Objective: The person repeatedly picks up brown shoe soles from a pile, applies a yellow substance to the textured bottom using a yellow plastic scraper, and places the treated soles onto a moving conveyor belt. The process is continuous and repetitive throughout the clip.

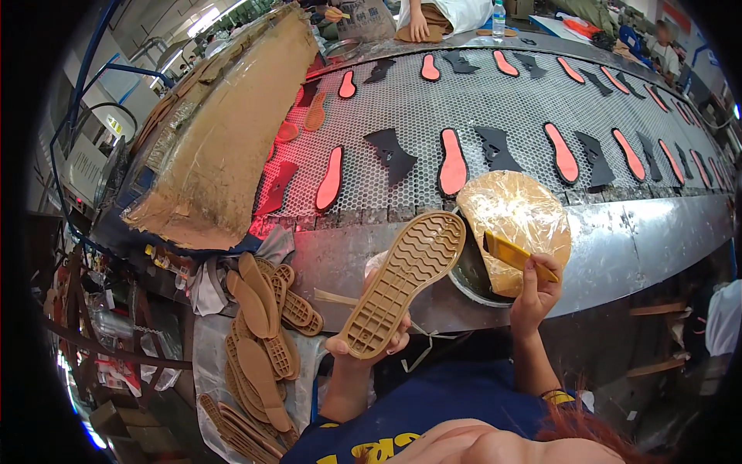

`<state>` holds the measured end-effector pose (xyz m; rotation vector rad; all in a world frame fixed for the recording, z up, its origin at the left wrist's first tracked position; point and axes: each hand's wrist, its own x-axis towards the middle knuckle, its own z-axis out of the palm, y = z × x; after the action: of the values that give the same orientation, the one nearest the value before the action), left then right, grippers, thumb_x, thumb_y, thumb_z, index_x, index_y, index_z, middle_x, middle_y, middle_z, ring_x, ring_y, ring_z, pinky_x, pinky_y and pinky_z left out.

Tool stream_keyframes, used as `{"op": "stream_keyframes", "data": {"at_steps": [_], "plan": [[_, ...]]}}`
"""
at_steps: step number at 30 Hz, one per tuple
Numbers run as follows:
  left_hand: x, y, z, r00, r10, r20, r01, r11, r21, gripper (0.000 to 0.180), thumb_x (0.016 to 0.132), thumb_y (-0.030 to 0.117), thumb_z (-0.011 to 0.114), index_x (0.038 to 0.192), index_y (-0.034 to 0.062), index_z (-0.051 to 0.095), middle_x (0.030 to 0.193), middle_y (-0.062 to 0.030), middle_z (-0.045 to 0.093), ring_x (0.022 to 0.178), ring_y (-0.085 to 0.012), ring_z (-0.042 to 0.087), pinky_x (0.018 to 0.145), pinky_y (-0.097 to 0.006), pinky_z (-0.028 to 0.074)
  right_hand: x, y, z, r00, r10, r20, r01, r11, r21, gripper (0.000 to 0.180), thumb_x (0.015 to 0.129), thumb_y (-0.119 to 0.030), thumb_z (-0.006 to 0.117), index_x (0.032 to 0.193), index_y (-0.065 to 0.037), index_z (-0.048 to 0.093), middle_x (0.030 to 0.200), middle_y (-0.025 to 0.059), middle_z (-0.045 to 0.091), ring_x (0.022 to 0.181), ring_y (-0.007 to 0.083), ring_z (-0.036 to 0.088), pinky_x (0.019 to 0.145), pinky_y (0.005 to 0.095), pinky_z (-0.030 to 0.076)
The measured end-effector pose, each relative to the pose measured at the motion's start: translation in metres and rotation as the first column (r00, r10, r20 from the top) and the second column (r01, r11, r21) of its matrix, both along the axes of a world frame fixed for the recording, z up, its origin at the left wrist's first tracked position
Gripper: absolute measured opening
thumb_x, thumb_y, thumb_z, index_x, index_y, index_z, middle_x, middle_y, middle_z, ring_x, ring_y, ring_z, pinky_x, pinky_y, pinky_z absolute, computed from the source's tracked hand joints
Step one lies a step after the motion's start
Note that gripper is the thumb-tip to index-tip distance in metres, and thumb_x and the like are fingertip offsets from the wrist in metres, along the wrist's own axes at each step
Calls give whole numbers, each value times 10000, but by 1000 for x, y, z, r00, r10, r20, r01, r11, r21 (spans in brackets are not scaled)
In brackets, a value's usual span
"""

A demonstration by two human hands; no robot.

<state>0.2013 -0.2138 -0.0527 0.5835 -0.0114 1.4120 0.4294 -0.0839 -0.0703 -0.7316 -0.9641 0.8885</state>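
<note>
In the head view, the left hand (pixel 397 341) holds a tan shoe outsole (pixel 405 272) by its heel end, the thumb at one edge and the fingers curled round the back and the other edge. The outsole is tilted up in front of the person, its patterned face toward the camera: wavy ridges at the forefoot, a square grid toward the heel. The right hand (pixel 535 298) has its fingers pinched closed on a yellow-handled brush (pixel 516 257), whose dark end lies over a round tan cover (pixel 533 205) wrapped in clear plastic. This cover lies over part of a metal bowl (pixel 473 282) at the near side of the metal desk (pixel 618 232).

Beyond the hands runs a mesh conveyor belt (pixel 417 104), bearing pink-faced soles (pixel 454 161) with black edges, set between black cut-out pieces (pixel 392 158). A cardboard-covered hood (pixel 224 139) stands at the belt's left end, where red light falls on the mesh. At the lower left, a pile of tan outsoles (pixel 259 371) lies on a plastic sheet (pixel 209 340). Across the belt, a co-worker's hand (pixel 418 31) rests on tan pieces, with a clear bottle (pixel 498 17) to its right.
</note>
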Motion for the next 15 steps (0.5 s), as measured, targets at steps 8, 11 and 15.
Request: {"op": "stream_keyframes", "data": {"at_steps": [8,11,15], "plan": [[6,4,0,958,47,-284,-61,997,-39,1218,534,262,755,1515,184,36,1363,-232,349,1050,-301,556,739,-364,515,-1,-3,3,999,37,9,-38,999,9,138,891,34,555,1022,-9,560,984,48,570,928,96,541,840,222,412],[6,3,0,926,8,-377,-42,996,-83,1226,533,235,762,1513,145,33,1416,-198,306,1117,-307,518,800,-373,510,-1,-5,3,999,48,18,-48,999,13,134,889,43,548,1013,-8,561,980,49,571,930,100,545,841,225,416],[5,-1,6,850,-40,-525,-29,992,-123,1206,568,211,775,1511,119,30,1428,-177,303,1181,-290,473,889,-370,471,-3,-8,7,997,65,29,-66,997,30,132,890,49,542,1005,-11,565,980,43,572,929,98,549,839,221,414]]}}
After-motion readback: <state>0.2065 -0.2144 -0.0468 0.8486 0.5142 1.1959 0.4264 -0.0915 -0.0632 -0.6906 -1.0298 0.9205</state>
